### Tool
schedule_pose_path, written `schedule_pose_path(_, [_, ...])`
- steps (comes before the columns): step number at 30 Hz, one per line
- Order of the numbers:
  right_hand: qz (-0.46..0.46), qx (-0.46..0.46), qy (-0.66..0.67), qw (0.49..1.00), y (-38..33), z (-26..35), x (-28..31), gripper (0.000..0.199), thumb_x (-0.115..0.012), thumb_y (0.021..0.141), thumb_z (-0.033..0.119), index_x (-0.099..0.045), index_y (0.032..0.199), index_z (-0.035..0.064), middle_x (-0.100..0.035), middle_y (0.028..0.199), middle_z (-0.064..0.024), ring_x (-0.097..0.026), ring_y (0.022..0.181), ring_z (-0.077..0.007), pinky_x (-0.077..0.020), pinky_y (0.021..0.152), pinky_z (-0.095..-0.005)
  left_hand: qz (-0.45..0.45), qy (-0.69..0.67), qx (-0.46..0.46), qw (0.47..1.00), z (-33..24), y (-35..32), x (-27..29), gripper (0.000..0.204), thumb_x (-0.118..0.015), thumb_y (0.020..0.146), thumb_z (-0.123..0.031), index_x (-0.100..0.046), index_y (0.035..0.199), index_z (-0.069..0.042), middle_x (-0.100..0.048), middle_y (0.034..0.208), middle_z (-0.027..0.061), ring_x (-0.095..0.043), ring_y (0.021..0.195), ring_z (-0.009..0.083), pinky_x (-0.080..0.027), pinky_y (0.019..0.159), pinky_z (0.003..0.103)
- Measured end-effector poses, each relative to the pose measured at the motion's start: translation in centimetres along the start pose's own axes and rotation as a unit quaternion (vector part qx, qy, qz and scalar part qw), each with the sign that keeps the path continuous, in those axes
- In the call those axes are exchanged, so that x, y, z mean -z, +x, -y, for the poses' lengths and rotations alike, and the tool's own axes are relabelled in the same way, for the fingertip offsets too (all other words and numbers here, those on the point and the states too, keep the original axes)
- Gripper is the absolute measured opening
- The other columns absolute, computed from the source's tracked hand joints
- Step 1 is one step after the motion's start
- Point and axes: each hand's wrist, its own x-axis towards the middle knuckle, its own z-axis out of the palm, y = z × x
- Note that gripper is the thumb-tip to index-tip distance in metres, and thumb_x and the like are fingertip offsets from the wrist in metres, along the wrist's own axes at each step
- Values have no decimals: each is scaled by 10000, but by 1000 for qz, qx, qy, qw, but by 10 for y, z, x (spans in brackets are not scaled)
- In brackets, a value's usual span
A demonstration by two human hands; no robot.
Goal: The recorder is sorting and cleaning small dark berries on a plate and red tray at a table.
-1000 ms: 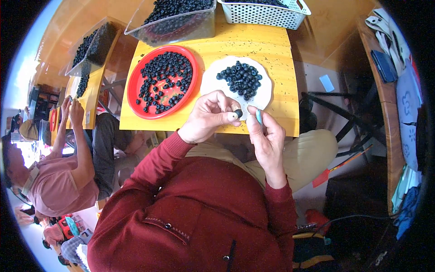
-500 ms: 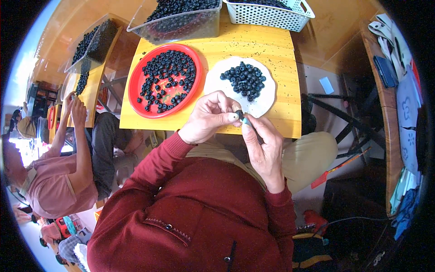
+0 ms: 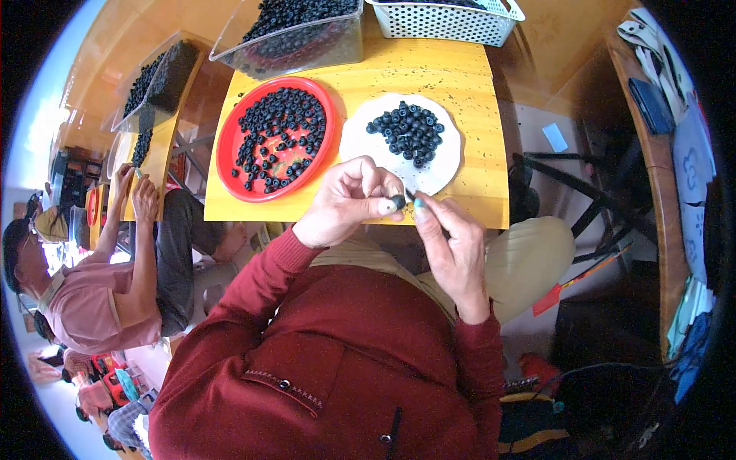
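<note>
1. While both hands meet at picture centre, the left hand pinches one small round dark berry between thumb and fingertips, just off the near edge of the yellow table.
2. The right hand is closed around a thin dark tool, tip touching the berry from 3 o'clock; only the tip shows, so its kind is unclear.
3. Left wrist bent, fingers curled inward; right fingers stretched up toward 11 o'clock, forearm coming from 6 o'clock. Both sleeves are dark red knit.
4. A white round plate, smooth, bears a heap of dark glossy berries, at 12 o'clock from the hands.
5. A red round plastic tray, shallow-rimmed, holds scattered berries, at 10 o'clock.
6. A clear plastic bin of berries and a white lattice basket sit at the far edge.
7. Another person in a pink top sits at 9 o'clock.
</note>
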Motion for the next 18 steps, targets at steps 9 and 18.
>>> schedule_pose_path(9, [-4, 4, 14, 1000, -3, 6, 8, 293, -622, 978, 220, -693, 1098, -37, -608, 742, -126, -615, 670, -221, -467, 614, -334, -59, 23, 4, 998, -1, 0, -4, 291, -726, 861, -16, -449, 815, -94, -607, 873, 107, -643, 773, 189, -551, 696, 302])
schedule_pose_path(18, [0, 21, 17, 1000, -5, 8, 2, 287, -611, 985, 239, -697, 1075, -20, -601, 754, -135, -612, 659, -243, -465, 603, -346, -51, 7, 9, 999, 6, -1, -4, 290, -710, 862, 16, -445, 809, -90, -622, 931, 140, -647, 815, 182, -566, 713, 292])
